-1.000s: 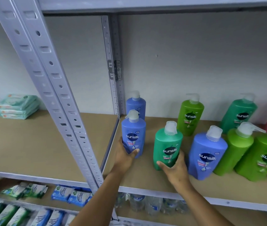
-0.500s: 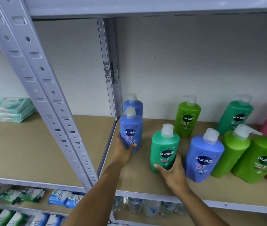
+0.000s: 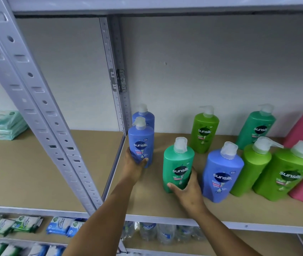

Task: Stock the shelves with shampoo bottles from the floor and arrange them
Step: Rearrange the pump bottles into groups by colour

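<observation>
Left hand (image 3: 135,166) clamped on near blue bottle (image 3: 141,143) by the shelf (image 3: 91,169) divider, right hand (image 3: 187,189) gripping teal bottle (image 3: 178,163) base, both upright.

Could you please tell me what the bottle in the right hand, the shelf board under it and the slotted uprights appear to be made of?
Teal bottle: likely plastic, smooth with a soft sheen, opaque colour, translucent pump cap. Shelf board: looks like fibreboard or similar pressed wood, flat matte tan with no grain showing. Uprights: probably painted steel, pale grey with punched slots and holes.
</observation>
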`<state>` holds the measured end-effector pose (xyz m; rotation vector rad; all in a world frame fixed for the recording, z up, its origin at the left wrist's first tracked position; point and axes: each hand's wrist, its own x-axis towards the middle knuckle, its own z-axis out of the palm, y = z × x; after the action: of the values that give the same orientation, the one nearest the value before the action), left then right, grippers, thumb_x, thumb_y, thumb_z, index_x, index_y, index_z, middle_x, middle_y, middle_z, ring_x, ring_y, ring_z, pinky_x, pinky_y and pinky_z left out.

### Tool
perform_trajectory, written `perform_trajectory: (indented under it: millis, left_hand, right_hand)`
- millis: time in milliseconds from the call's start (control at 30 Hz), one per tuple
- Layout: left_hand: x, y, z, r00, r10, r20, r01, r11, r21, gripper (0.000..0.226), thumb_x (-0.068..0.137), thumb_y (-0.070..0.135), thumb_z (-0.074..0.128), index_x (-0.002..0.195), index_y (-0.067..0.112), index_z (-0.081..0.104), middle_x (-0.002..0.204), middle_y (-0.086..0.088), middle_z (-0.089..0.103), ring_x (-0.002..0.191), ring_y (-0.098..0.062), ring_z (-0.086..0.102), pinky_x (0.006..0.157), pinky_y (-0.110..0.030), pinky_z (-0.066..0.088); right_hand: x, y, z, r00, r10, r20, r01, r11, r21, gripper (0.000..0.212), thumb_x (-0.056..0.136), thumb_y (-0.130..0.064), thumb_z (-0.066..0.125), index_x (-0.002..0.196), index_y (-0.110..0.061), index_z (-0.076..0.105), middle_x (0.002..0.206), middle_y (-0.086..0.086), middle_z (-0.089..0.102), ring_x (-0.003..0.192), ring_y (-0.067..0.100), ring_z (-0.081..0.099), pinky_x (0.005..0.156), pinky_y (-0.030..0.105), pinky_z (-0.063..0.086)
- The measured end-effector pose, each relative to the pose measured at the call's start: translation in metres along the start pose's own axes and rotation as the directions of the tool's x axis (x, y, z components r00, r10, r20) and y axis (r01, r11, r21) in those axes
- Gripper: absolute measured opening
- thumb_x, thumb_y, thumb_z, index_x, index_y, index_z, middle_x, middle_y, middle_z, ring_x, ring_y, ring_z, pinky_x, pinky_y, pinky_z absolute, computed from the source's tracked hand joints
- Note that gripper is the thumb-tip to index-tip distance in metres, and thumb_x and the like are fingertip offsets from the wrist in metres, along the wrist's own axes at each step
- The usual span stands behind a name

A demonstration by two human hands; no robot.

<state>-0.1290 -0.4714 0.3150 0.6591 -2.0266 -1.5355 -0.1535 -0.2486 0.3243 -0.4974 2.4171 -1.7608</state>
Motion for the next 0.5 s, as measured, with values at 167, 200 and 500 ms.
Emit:
perform_trajectory:
  millis: [167,200,500]
  left_hand:
    - [-0.048,0.008,0.023,0.993,-0.035,-0.115,0.042,0.997,0.058,0.071,0.086,0.023,0.068,0.144,0.010,0.028,0.139,-0.004,0.041,0.123,-0.016,0.044,0.103,-0.031,0.038]
    - [-0.061,0.009,0.029,0.993,-0.019,-0.120,0.030,0.995,0.096,0.064,0.090,0.024,0.063,0.144,0.012,0.031,0.139,-0.003,0.041,0.125,-0.016,0.043,0.103,-0.031,0.038]
    - [-0.127,0.041,0.055,0.992,0.108,0.061,-0.107,0.994,-0.033,0.057,0.082,0.048,0.063,0.131,0.022,0.048,0.129,0.007,0.056,0.120,-0.010,0.052,0.100,-0.030,0.045]
  right_hand:
    - [-0.009,0.002,-0.014,0.993,-0.104,0.056,0.107,0.992,-0.065,0.061,0.072,-0.012,0.079,0.117,-0.031,0.042,0.111,-0.010,0.059,0.106,0.004,0.057,0.093,0.018,0.044]
    - [-0.012,0.002,-0.018,0.989,-0.130,0.071,0.136,0.987,-0.083,0.058,0.075,-0.012,0.077,0.119,-0.029,0.043,0.112,-0.009,0.057,0.106,0.007,0.056,0.091,0.010,0.040]
    - [-0.058,0.015,-0.080,0.955,-0.295,-0.039,0.294,0.955,-0.024,0.043,0.087,-0.018,0.067,0.127,-0.013,0.054,0.120,-0.004,0.055,0.110,0.000,0.053,0.097,0.029,0.045]
